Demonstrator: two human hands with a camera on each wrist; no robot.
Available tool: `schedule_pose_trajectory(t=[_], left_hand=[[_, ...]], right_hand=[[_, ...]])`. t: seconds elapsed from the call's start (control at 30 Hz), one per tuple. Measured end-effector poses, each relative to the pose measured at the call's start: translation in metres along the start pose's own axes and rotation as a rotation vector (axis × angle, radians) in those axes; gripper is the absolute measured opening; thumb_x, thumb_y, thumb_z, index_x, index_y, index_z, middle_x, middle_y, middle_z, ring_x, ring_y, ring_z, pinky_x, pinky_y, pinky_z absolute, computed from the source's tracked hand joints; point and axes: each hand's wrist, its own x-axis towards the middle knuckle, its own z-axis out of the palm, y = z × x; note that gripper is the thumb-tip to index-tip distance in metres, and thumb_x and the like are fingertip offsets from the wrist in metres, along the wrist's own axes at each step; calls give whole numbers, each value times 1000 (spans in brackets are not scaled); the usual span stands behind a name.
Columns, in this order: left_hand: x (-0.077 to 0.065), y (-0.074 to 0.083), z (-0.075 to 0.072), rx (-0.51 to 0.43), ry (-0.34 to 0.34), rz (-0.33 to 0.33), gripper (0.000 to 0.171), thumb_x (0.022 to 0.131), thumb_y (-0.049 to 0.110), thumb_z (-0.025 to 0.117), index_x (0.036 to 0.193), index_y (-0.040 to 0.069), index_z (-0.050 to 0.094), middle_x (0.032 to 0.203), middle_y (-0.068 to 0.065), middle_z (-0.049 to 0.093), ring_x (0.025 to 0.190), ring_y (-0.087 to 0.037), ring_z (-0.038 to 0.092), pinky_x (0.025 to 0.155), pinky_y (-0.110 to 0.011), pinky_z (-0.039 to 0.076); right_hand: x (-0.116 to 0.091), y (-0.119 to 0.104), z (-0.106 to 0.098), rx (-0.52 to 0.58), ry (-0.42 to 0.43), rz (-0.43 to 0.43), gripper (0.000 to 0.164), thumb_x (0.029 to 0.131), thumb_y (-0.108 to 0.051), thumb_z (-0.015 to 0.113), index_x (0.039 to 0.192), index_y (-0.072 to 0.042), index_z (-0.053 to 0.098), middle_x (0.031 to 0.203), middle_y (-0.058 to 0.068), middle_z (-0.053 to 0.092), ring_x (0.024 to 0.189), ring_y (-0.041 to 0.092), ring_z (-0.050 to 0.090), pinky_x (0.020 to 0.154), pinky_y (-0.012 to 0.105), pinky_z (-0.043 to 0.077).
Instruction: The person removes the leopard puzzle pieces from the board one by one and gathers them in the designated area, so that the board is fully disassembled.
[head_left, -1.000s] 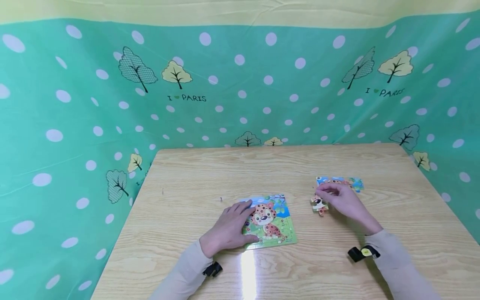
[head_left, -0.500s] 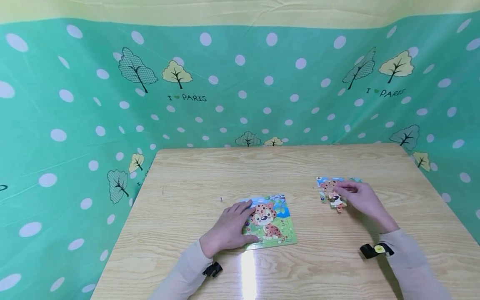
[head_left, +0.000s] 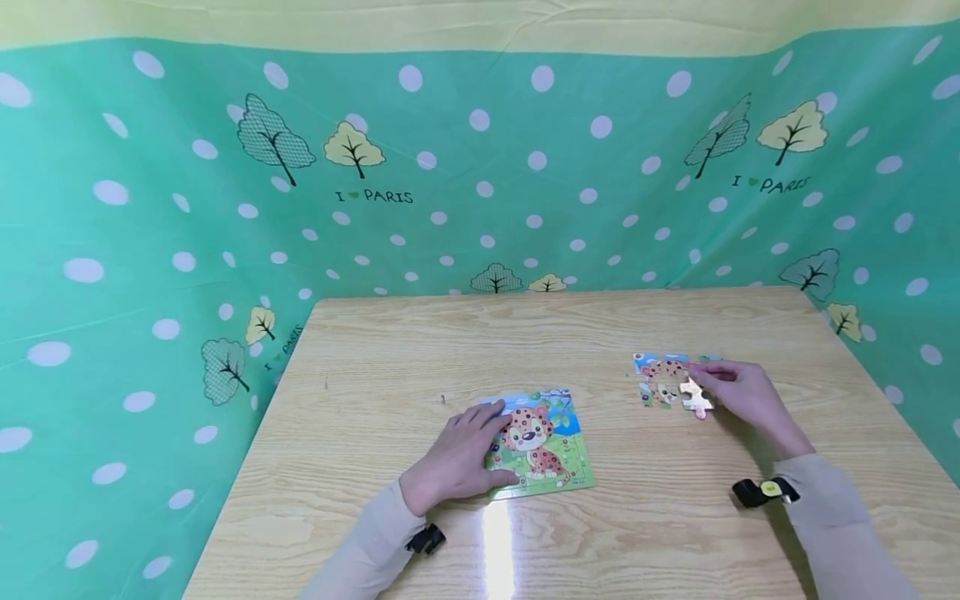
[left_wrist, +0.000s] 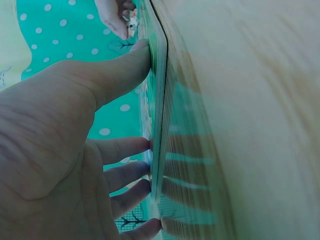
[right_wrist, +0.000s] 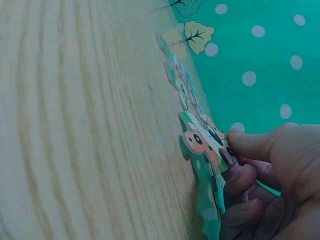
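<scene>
Right grip pinches a piece at the other pieces' four o'clock, where dragging it low might knock them askew; left grip rests spread on the card

Grn dotted cloth w/ tree prints, wood tbl

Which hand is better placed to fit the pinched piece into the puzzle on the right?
The right, I'd judge: the right hand pinches the piece close by the puzzle, while the left hand rests on the board, farther off.
</scene>
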Motion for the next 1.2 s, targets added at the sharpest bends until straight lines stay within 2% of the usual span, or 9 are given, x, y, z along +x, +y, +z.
schedule_pose_trajectory(t=[0.07,0.2,0.3,0.37,0.47,0.6,0.83,1.0,1.2], left_hand=[[0,0,0,-2,0,-1,90,91,55,80,161,11,46,174,-11,33,159,-36,34,126,-61,35],[0,0,0,-6,1,-2,90,91,55,80,161,11,46,175,-11,33,160,-35,34,126,-62,35],[0,0,1,-7,1,-5,90,91,55,80,162,11,45,175,-11,33,160,-35,33,126,-61,35],[0,0,1,-6,-1,-7,90,91,55,79,162,11,45,175,-11,33,160,-35,33,126,-61,35],[0,0,0,-2,-2,-11,90,91,56,79,162,12,45,175,-10,32,160,-35,33,127,-61,34],[1,0,-1,0,-2,-14,91,91,56,80,162,11,44,175,-11,32,160,-35,33,127,-61,34],[1,1,-1,4,-4,-16,92,91,56,80,162,11,44,175,-11,33,160,-35,33,127,-61,34],[1,0,0,6,-3,-16,91,91,56,80,162,11,45,175,-11,33,160,-35,33,127,-60,35],[0,1,1,3,-2,-13,90,91,56,80,161,11,46,174,-11,33,160,-35,34,126,-61,35]], right_hand=[[0,0,0,-13,10,-1,62,108,-49,58,136,6,66,130,32,68,106,34,65,71,26,54],[0,-2,2,-35,35,-10,60,109,-47,58,133,7,66,130,35,67,113,46,65,80,42,57],[0,-3,3,-50,61,-25,59,109,-46,58,131,7,68,130,35,67,114,48,65,85,50,56],[0,-4,2,-59,80,-34,57,109,-46,59,129,6,69,128,35,69,112,47,65,82,48,55],[0,-4,2,-68,108,-42,56,108,-47,61,127,4,72,125,33,71,108,44,66,76,38,52],[0,-7,1,-59,112,-51,56,107,-47,62,127,4,71,123,31,72,104,39,67,73,30,48],[-1,-15,8,-25,92,-64,53,108,-44,61,129,4,71,123,29,72,104,36,67,72,27,50],[-4,-22,20,-21,80,-119,43,108,-39,63,124,0,75,119,23,75,100,28,67,69,24,50],[-9,-35,41,-21,80,-221,30,105,-31,70,115,-3,79,111,17,77,95,22,68,73,24,51]])
